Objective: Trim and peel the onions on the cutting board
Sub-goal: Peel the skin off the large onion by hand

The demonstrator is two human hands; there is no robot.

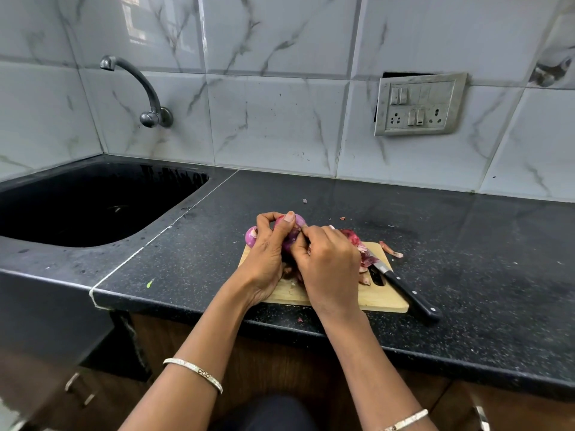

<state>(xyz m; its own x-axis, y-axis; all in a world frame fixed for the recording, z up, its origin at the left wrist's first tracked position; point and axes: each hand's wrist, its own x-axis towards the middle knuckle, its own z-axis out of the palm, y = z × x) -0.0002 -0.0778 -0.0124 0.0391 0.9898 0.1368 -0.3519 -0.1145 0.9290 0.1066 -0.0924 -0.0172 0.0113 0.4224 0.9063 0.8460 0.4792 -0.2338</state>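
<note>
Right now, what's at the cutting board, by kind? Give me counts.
Onions: 2, one held in the left hand while the right hand pinches its skin, one behind the left hand
Knife: 1
Board: 1
Peel pile: 1
Total: 5

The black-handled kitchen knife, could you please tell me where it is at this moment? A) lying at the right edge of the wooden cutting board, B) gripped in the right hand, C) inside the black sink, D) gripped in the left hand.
A: the black-handled kitchen knife lies untouched along the right edge of the wooden cutting board, while the left hand and right hand both work on the purple onion.
</note>
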